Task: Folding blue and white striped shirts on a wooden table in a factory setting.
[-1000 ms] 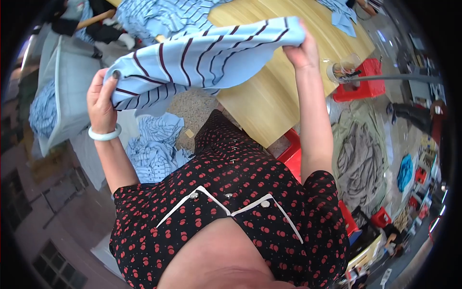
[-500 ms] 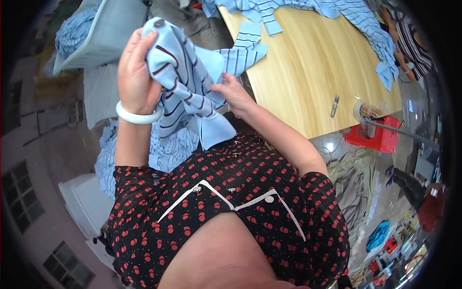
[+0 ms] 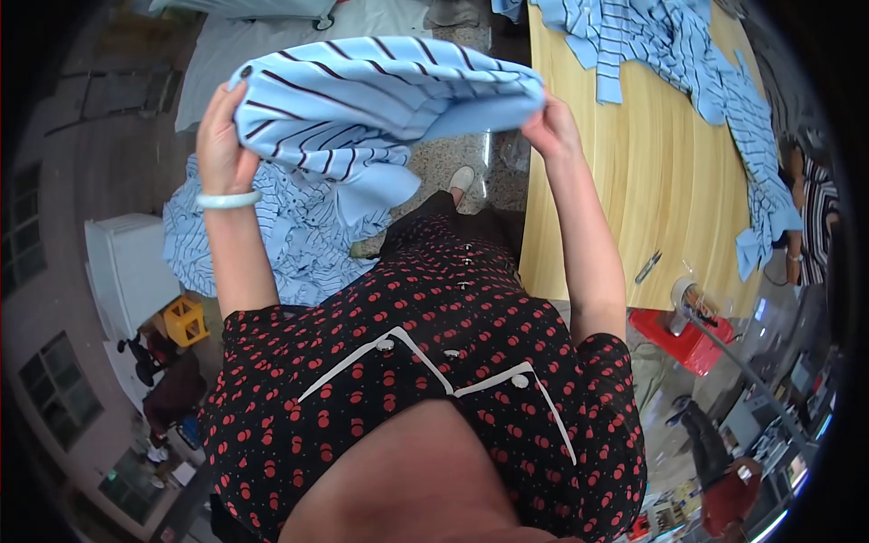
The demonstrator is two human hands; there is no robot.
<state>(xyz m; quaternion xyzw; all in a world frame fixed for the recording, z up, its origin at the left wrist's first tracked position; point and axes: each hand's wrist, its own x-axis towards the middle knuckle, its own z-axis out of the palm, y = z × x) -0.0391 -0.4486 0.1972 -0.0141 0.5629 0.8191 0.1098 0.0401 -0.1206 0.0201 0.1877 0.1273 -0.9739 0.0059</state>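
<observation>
A light blue garment with dark stripes (image 3: 362, 100) is stretched out in the air between my two hands, its lower part hanging in folds. My left hand (image 3: 222, 140), with a pale bangle at the wrist, is closed on one end beside a dark button. At the other end my right hand (image 3: 554, 127) pinches the cloth near the table's edge; part of its fingers is hidden by the fabric. Below the held garment, a heap of similar striped garments (image 3: 272, 231) lies on my left.
The wooden table (image 3: 634, 181) on my right bears more striped garments (image 3: 670, 59) and small thread snips (image 3: 647, 267). A clear cup (image 3: 690, 294) stands on a red stool (image 3: 679, 339) by the table's near end. A person in stripes (image 3: 815, 213) is at the far right side.
My right hand has moved right and up, and the garment that was bunched is now spread wide between both hands. My view has shifted, with the table appearing farther right.
</observation>
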